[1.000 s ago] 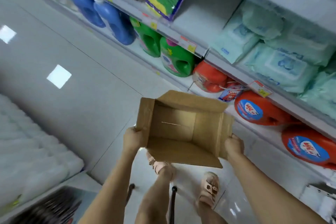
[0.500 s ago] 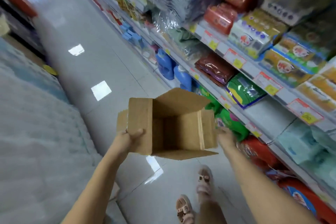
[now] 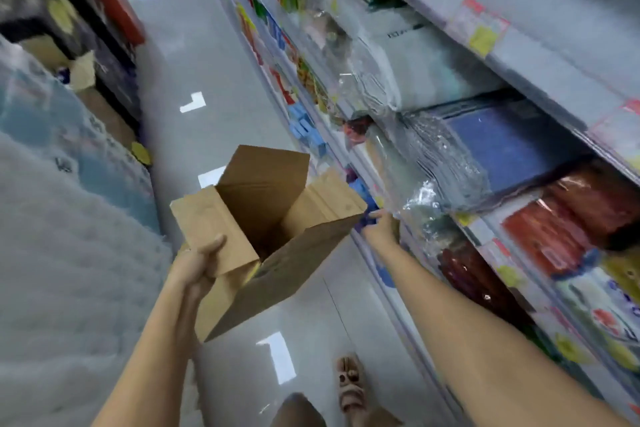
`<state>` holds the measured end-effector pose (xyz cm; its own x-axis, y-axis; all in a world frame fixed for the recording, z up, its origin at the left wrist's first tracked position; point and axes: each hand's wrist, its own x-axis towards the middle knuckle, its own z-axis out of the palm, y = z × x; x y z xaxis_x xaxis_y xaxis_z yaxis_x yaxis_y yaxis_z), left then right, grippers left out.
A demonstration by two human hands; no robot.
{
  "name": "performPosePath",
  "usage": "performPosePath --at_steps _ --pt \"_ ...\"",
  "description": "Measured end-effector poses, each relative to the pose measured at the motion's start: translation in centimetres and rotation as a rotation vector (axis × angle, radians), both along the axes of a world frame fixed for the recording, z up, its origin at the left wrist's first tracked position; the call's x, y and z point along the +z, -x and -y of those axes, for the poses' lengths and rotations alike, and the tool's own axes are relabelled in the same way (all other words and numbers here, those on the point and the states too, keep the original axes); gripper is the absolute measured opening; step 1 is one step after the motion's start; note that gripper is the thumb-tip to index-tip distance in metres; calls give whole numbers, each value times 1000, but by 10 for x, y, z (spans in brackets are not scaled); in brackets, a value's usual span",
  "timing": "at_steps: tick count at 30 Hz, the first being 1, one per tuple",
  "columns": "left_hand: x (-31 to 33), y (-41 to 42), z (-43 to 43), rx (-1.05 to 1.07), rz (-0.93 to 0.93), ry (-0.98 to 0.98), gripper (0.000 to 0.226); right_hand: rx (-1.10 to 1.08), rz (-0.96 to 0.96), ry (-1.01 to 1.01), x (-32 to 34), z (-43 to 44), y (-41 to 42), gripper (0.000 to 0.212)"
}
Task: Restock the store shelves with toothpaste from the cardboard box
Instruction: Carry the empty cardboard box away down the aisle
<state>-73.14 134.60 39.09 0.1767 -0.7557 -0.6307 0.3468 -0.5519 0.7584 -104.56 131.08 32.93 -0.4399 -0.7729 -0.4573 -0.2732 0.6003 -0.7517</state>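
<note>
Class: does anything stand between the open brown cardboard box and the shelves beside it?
Only the right hand, beside a flap of the open brown cardboard box; nothing else visible before the store shelves.

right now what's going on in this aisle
A person stands in a store aisle holding an open cardboard box, tilted, with its flaps up. The left hand grips its near flap and side. The right hand is out by the box's far corner, next to the shelves; blur hides whether it holds anything. No toothpaste shows inside the box.
</note>
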Motion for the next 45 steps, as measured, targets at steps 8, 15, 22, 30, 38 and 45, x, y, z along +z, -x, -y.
performPosePath --at_steps 8,15,22,30,38,45 --pt "4 -56 150 234 -153 36 15 153 80 -30 11 172 -101 21" --pt "0 -134 314 285 -317 9 16 176 65 -85 -1 350 -185 28" --pt "8 -211 464 372 -386 -35 20 182 279 -139 7 517 -281 45" --pt "-12 -274 624 447 -381 -108 19 187 461 -233 9 720 -376 71" --pt "-49 -324 808 631 -412 -187 19 305 484 -376 -42 925 -454 46" --pt "-103 -380 940 789 -429 -166 17 385 436 -314 -74 1067 -522 36"
